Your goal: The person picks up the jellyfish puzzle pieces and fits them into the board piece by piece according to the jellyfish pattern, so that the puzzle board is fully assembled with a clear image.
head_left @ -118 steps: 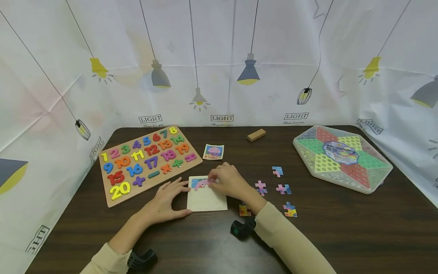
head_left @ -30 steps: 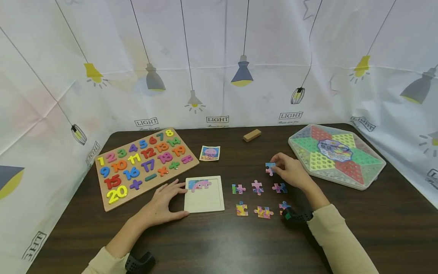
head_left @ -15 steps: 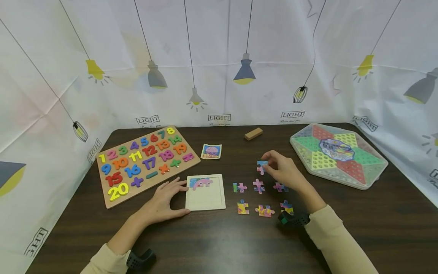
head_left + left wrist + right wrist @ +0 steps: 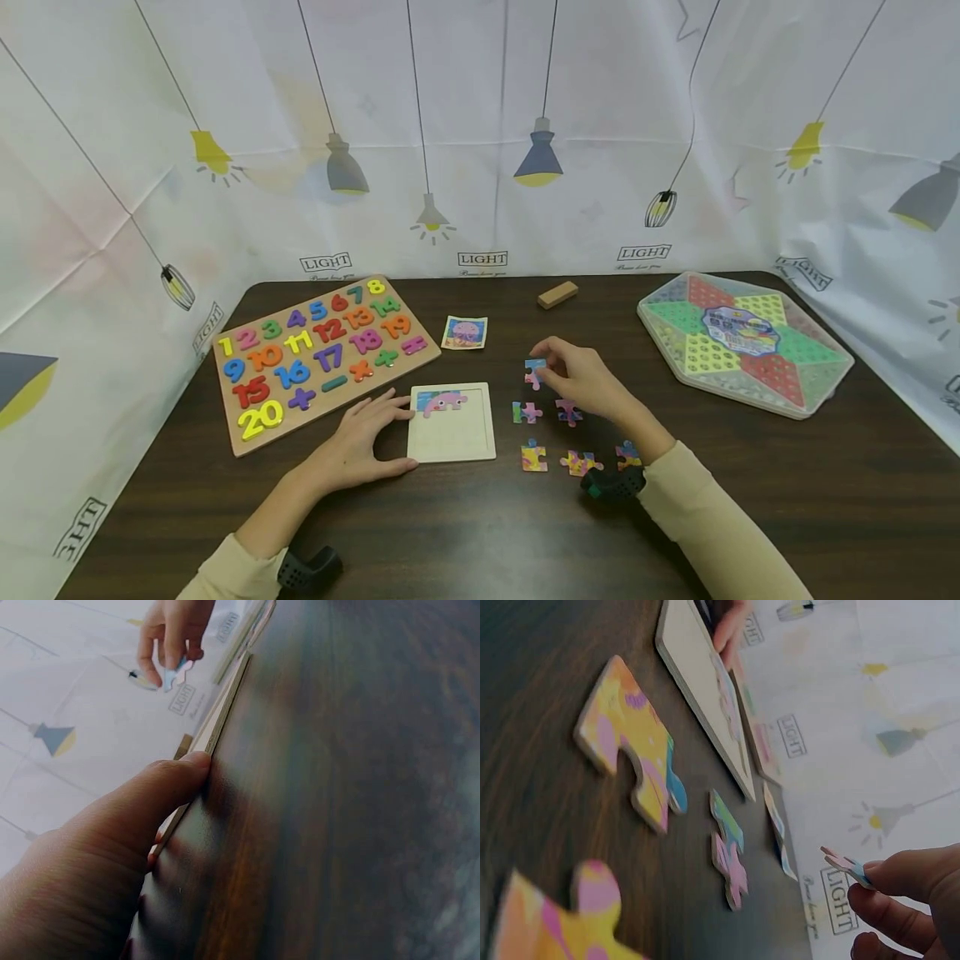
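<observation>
Right of a square, pale wooden puzzle tray (image 4: 452, 437), a person's right hand (image 4: 581, 379) pinches a blue-and-pink jigsaw piece (image 4: 532, 374), which the wrist views show raised off the dark brown table (image 4: 450, 533). The left hand (image 4: 358, 443), fingers apart, touches the tray; the left wrist view reveals the thumb against its thin edge.

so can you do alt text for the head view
A person's right hand pinches a blue-and-pink jigsaw piece while the left hand touches the edge of a partly filled puzzle tray. Loose pieces, a number board and a hexagonal star-patterned box lie on the dark table.
</observation>
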Demonstrator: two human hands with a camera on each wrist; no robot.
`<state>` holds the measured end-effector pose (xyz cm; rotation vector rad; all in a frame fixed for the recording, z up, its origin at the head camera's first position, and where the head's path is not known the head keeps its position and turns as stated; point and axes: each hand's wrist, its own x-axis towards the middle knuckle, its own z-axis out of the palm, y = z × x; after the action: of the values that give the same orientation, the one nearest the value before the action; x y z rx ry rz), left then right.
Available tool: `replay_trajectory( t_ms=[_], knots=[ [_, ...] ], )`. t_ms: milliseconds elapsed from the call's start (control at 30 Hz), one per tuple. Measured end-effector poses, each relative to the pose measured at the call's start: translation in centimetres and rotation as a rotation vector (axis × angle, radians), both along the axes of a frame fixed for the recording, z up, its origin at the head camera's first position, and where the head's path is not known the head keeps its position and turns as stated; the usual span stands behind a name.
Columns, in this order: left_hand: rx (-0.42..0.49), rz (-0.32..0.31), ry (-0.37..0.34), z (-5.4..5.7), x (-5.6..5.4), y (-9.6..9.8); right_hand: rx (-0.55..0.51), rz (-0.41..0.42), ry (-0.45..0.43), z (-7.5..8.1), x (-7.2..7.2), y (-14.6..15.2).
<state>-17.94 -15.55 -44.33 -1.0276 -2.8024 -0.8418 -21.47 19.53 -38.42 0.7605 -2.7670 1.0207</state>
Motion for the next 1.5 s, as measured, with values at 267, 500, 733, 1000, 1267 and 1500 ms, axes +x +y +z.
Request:
replay_trajectory(
  t_ms=[267,500,733,1000,1267,1500],
  knots=[
    [-0.005,-0.002,0.006,-0.1,0.0,0.1,-0.003,0.079,-0.004,-0.7,-0.1,-2.5],
    [-0.004,-0.003,0.000,0.0,0.0,0.2,0.005,0.121,-0.032,-1.4,-0.1,-4.4],
    [-0.012,-0.005,-0.003,0.0,-0.1,0.2,0.019,0.138,-0.032,-2.1,-0.1,-5.8],
    [-0.020,-0.001,-0.017,0.0,-0.1,0.1,0.024,0.132,-0.016,-2.6,-0.2,-7.2],
    [-0.014,0.002,-0.016,0.1,0.0,0.0,0.022,0.105,0.010,-3.0,-0.3,-7.8],
    [-0.011,0.000,-0.019,0.2,-0.1,-0.1,0.044,0.074,0.004,-2.9,-0.2,-8.2]
  ],
)
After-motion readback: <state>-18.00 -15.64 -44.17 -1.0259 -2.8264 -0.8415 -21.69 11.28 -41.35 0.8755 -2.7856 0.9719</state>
